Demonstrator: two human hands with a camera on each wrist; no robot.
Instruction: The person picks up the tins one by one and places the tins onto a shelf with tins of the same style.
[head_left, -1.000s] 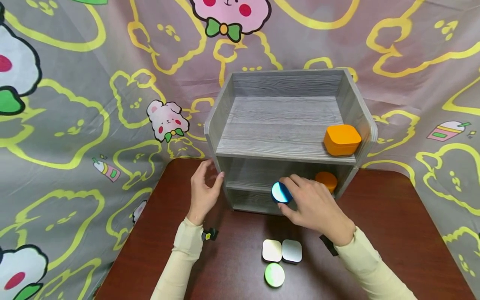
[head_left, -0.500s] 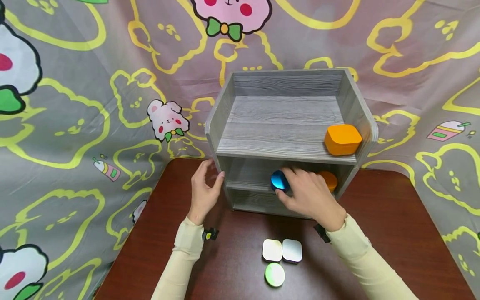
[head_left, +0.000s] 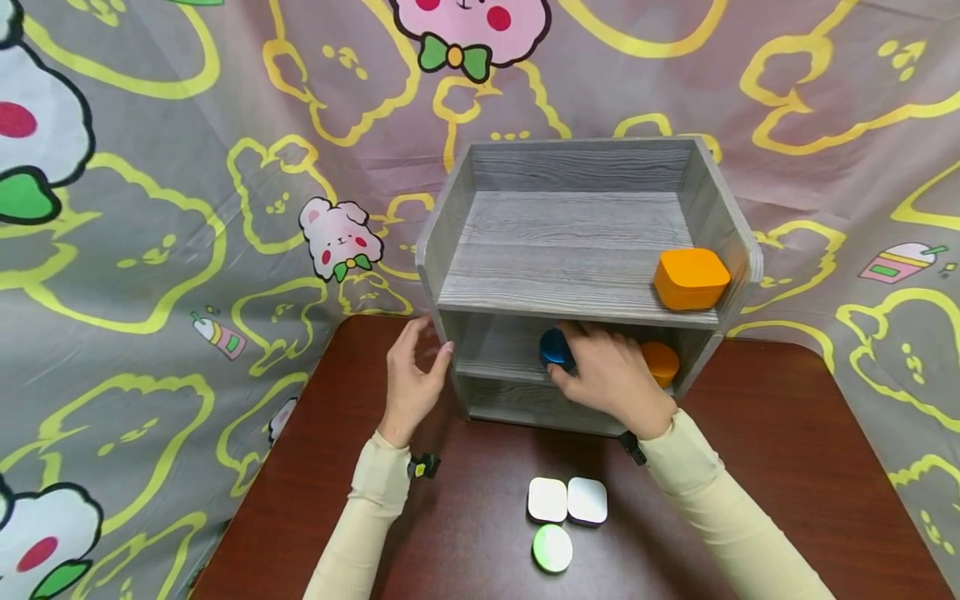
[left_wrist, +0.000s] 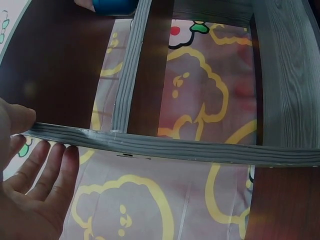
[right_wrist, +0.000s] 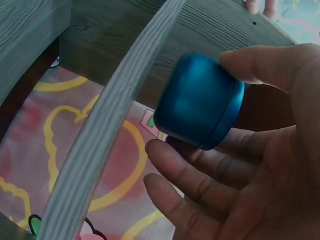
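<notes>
A small round blue metal tin is held between the thumb and fingers of my right hand, inside the front opening of the grey wooden shelf unit. In the right wrist view the blue tin lies on its side in the grip, its lid seam toward the palm, close to a shelf board. My left hand holds the front edge of the unit's left side panel. Its thumb is on the inner side and its fingers are outside, as the left wrist view shows.
An orange squarish tin stands on the top board's right end. Below it, a round orange tin sits beside my right hand. Two white square tins and a round light green tin are on the brown table.
My right hand has carried the blue tin upward and further into the opening, under the top board. The left hand stays at the side panel.
</notes>
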